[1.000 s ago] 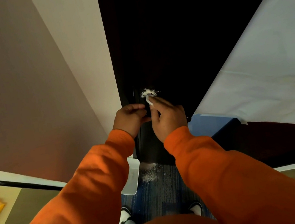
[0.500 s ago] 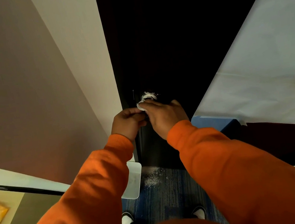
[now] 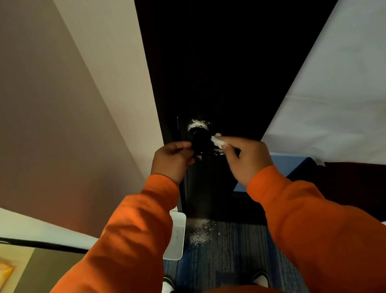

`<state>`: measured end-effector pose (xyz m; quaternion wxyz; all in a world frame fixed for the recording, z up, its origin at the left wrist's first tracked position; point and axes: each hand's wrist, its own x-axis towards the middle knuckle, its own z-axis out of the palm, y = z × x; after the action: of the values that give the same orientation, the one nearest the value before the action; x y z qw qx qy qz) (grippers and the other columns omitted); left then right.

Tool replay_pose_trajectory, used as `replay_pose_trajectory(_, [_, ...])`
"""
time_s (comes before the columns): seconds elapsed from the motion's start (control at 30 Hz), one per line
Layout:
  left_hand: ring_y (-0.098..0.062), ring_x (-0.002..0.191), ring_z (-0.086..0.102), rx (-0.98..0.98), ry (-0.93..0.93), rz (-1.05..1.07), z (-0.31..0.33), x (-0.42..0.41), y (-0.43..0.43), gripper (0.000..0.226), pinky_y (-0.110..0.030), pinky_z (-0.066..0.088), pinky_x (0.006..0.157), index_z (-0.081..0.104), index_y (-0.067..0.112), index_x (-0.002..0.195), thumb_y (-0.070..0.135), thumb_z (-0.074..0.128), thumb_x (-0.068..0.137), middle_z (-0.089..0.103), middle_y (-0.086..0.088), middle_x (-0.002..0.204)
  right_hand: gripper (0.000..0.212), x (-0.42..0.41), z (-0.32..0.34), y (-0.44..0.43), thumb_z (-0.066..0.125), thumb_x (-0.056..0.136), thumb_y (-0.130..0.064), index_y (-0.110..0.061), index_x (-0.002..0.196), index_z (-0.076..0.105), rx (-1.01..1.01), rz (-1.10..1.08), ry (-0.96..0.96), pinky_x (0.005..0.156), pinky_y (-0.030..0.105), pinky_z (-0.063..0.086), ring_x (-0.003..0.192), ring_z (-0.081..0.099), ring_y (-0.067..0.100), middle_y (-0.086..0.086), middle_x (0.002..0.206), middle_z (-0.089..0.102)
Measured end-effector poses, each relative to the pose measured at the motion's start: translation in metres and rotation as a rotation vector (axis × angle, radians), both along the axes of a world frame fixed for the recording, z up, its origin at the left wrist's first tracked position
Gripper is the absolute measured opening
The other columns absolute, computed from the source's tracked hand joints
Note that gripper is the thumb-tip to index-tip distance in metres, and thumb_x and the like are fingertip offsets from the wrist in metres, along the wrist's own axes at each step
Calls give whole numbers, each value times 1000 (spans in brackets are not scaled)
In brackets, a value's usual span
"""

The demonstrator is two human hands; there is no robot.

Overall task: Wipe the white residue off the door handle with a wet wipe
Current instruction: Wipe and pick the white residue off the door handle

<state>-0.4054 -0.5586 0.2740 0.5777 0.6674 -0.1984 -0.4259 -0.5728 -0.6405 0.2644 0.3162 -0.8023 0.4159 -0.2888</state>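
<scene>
A white bin (image 3: 177, 235) stands on blue carpet (image 3: 238, 249).

Two hands (image 3: 171, 160) (image 3: 249, 157), one wipe (image 3: 217, 140), one handle (image 3: 200, 141).

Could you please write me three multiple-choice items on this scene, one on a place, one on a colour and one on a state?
1. On which side of the door handle is the wet wipe? A the person's left; B the person's right; C underneath.
2. What colour are the sleeves? A blue; B orange; C grey.
3. What is the right hand doing? A hanging open; B curled into an empty fist; C pinching the wipe.
Key: 1 B, the wipe shows white at the handle's right edge; 2 B, both sleeves are plainly orange; 3 C, thumb and fingers close on the wipe.
</scene>
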Motion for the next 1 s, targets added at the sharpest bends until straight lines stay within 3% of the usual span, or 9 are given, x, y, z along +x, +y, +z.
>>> replay_pose_trajectory(0.1, [-18,75,68,8,-17,4,3,-4,0,20,-12,51,57,68,7,108,2,59,91,70,-8,90,33,24,5,7,58,97,-18,-22,129,64,-194,150,74,104,28,47,118,61,19,0,128,66])
replay_pose_trajectory(0.2, [-21,76,69,11,-38,60,1,0,4,16,-15,52,57,70,10,101,5,62,88,73,-9,90,37,42,13,12,61,93,-10,-16,129,64,-369,180,182,102,33,44,119,62,27,5,131,65])
replay_pose_trajectory(0.37, [-20,72,67,6,-58,128,-1,12,8,19,-23,54,63,70,18,86,2,59,88,72,-7,84,49,65,20,6,52,95,-15,-31,141,48,-368,257,533,95,37,50,126,55,24,-6,145,51])
replay_pose_trajectory(0.47, [-16,70,67,-11,-57,134,1,10,9,21,-18,53,59,70,18,85,1,58,89,71,-6,85,55,77,23,0,53,94,-13,-37,143,44,-316,283,642,91,37,52,121,58,27,-3,142,53])
replay_pose_trajectory(0.63, [-15,71,67,-13,-62,147,-1,14,12,18,-25,55,70,70,18,88,4,58,90,72,-4,84,53,49,13,1,53,95,-14,-37,142,45,-406,280,492,97,39,53,125,57,25,-5,144,54])
replay_pose_trajectory(0.7, [-16,77,68,-12,-101,143,-3,11,13,18,-29,56,78,71,18,92,5,58,90,72,-2,87,46,35,13,-1,55,95,-11,-32,136,55,-393,227,355,91,38,56,113,64,26,0,130,65])
replay_pose_trajectory(0.83, [-8,83,63,-89,-287,64,-2,-7,16,29,-17,50,79,68,17,108,-1,63,85,64,1,91,32,17,14,4,52,96,-10,-17,123,68,-336,236,90,98,31,52,110,65,18,3,119,70])
replay_pose_trajectory(0.93, [-9,73,57,-153,-353,39,-4,-16,22,40,-19,52,74,62,22,116,5,72,81,58,-4,85,31,21,15,29,55,97,-10,-17,124,67,-176,156,-77,97,10,44,110,62,9,1,119,69])
replay_pose_trajectory(1.0, [-15,72,60,-169,-251,112,-8,-19,28,39,-29,55,75,57,18,116,9,73,82,62,-6,80,35,31,17,45,54,98,-11,-23,129,63,-51,100,-141,93,3,40,107,59,1,-4,118,68])
